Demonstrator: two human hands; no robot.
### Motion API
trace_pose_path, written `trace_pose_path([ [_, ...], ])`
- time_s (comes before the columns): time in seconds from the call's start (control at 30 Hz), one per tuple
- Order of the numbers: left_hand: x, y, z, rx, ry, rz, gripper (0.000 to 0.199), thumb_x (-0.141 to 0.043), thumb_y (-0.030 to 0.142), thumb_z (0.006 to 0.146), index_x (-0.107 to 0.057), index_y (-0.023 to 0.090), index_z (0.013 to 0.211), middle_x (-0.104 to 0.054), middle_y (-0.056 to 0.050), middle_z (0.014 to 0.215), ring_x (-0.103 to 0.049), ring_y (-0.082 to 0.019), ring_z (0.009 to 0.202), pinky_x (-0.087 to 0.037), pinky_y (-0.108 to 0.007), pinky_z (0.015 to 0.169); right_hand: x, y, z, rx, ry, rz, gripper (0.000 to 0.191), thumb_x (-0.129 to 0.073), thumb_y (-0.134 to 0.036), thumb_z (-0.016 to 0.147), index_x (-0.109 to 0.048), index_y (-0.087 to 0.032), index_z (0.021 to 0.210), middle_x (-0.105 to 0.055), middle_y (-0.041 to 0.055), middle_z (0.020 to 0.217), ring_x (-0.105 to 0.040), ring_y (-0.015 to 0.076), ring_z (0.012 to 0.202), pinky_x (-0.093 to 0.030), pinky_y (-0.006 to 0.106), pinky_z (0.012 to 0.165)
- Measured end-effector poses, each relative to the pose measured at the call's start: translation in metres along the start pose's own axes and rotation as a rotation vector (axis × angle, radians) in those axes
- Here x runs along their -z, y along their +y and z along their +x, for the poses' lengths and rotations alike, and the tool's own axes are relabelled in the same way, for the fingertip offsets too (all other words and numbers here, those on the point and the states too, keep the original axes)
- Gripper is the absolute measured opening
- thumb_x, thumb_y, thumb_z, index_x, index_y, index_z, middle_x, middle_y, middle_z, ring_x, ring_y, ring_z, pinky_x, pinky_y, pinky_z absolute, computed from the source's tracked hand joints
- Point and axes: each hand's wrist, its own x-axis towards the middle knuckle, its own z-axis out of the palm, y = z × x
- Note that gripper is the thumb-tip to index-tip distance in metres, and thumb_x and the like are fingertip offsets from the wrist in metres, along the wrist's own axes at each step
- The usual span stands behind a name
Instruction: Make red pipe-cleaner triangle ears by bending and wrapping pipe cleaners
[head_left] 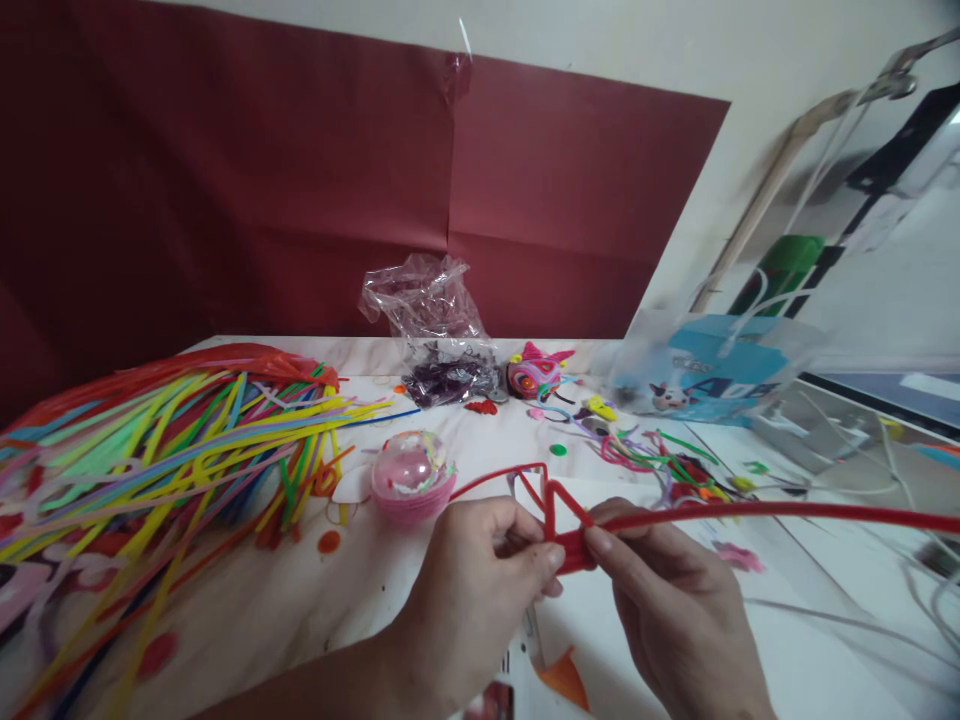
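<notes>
Between my two hands is a red pipe cleaner (551, 510) bent into a peaked, triangular shape, with a flat red band at its base. My left hand (480, 590) pinches the left end of that band between thumb and finger. On the other side my right hand (667, 600) grips the band's right end, its thumb pressed on the red stem. A long straight length runs from my right fingers to the right edge of view. Just beyond my left hand sits a clear-topped ball (412, 475) with a pink lower half.
A heap of colourful pipe cleaners (187, 450) spreads over the left. Behind are a clear plastic bag (435, 330) with dark contents and a pink craft figure (534, 372). Loose scraps (682, 465) lie right of centre, near a blue-and-white carrier bag (720, 370). An orange piece (564, 680) lies low.
</notes>
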Motion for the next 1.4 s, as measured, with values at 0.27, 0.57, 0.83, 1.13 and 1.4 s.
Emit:
trace_pose_path([
  [0.27,0.003,-0.003,-0.002,-0.024,-0.003,0.097,0.012,-0.055,0.019,0.068,-0.053,0.017,0.056,-0.058,0.000,0.052,-0.052,-0.012,0.051,-0.038,-0.022,0.050,0.001,0.002,0.000,-0.001,-0.008,-0.008,0.004,-0.070,-0.021,0.073,-0.072,-0.021,0.070,-0.067,0.0008,0.065,-0.060,0.0129,0.062,-0.050,0.019,0.059],
  [0.57,0.005,-0.004,0.001,-0.101,-0.033,0.094,0.017,-0.055,0.024,0.073,-0.053,0.016,0.058,-0.056,0.000,0.053,-0.055,-0.012,0.053,-0.041,-0.022,0.052,-0.002,0.001,0.000,-0.037,0.053,0.045,0.005,-0.074,-0.024,0.068,-0.072,-0.019,0.068,-0.067,0.0018,0.063,-0.060,0.0132,0.060,-0.051,0.020,0.058],
  [0.83,0.006,-0.003,0.004,-0.110,-0.061,-0.076,0.026,-0.051,0.038,0.078,-0.054,0.014,0.069,-0.057,0.000,0.054,-0.055,-0.011,0.046,-0.042,-0.021,0.045,-0.008,-0.002,0.007,-0.096,0.239,0.138,0.016,-0.082,-0.027,0.054,-0.070,-0.017,0.059,-0.065,0.0008,0.054,-0.056,0.0095,0.052,-0.048,0.016,0.052],
  [1.13,0.003,0.001,0.002,-0.084,0.001,0.015,0.009,-0.057,0.018,0.070,-0.054,0.015,0.062,-0.055,0.003,0.052,-0.050,-0.008,0.048,-0.039,-0.020,0.049,-0.010,-0.002,0.004,-0.077,0.210,0.144,0.015,-0.081,-0.027,0.056,-0.071,-0.017,0.060,-0.066,0.0009,0.056,-0.057,0.0098,0.053,-0.050,0.016,0.053],
  [1.4,0.003,0.001,0.001,-0.104,0.024,0.034,0.013,-0.056,0.019,0.070,-0.053,0.015,0.059,-0.054,0.002,0.050,-0.050,-0.009,0.049,-0.037,-0.020,0.049,-0.009,0.000,0.000,-0.090,0.191,0.123,0.013,-0.080,-0.027,0.057,-0.072,-0.018,0.061,-0.067,0.0019,0.057,-0.058,0.0116,0.054,-0.050,0.018,0.053],
])
